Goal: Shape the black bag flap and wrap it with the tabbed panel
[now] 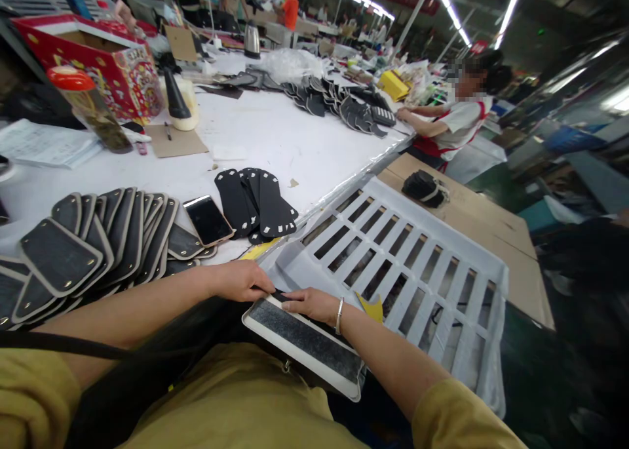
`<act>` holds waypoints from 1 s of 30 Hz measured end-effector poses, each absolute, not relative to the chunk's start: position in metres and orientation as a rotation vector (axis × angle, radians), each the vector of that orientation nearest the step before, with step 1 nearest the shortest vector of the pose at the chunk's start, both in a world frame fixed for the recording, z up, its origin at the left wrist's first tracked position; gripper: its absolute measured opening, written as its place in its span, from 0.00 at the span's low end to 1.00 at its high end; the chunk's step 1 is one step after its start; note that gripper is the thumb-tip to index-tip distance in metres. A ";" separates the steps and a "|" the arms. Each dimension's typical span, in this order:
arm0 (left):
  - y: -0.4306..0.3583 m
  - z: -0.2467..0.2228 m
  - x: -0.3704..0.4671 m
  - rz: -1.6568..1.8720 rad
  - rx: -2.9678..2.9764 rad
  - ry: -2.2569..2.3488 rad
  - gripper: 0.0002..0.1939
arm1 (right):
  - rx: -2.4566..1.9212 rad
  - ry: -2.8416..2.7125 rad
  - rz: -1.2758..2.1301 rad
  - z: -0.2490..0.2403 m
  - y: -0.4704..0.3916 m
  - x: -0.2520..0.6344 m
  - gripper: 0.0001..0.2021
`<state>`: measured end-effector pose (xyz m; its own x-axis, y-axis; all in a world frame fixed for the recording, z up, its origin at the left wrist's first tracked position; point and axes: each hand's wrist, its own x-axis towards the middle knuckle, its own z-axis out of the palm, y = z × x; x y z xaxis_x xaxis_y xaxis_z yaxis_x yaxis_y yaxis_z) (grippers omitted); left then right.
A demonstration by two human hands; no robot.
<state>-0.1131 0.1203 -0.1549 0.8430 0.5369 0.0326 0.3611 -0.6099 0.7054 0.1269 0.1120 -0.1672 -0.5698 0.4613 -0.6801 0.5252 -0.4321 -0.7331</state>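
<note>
Black-and-cream, the boxy piece with a dark grey panel (307,339) sits low in front of the body, tilted down to the right, beside the table edge. The left hand (242,282) grips its upper left edge, fingers bent and drawn in narrow on the dark rim. The right hand (312,305), a silver bracelet (339,316) at its wrist, pinches the same edge just beside it. The 2 hands are near each other, and a small metal fitting (286,365) shows on the near side.

Just right of the piece, a yellow scrap (372,308) lies against the grey slatted plastic crate (497,272), with brown cardboard (508,233) beyond. On the white table (255,141), a black-screened phone (209,221) lies between 2 groups: black elongated pieces with white marks (270,203) to its right and overlapping dark grey panels with pale borders (61,255) to its left.

Farther back stand a red-lidded clear bottle (98,111), a black cone (175,95) on a cream container, and a red patterned box (93,49). Across the table's far right corner, a person in a red-and-white top (459,124) reaches towards dark curved pieces (356,111).
</note>
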 end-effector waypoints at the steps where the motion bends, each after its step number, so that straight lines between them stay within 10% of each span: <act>1: 0.118 -0.154 -0.114 0.290 2.317 0.691 0.12 | 1.433 1.630 -2.202 -0.163 0.108 0.137 0.27; 21: 0.003 -0.159 0.027 0.591 2.461 0.784 0.11 | 1.924 2.935 -0.762 -0.143 -0.051 0.246 0.05; 30: 0.000 -0.159 0.027 0.511 2.463 0.809 0.11 | 2.024 2.998 -0.611 -0.161 -0.054 0.245 0.04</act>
<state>0.0270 -0.0001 -0.1589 0.7537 0.6286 0.1917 0.4434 -0.7017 0.5576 0.2451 -0.0545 -0.1614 -0.2968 0.9244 0.2395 0.7569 0.3807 -0.5312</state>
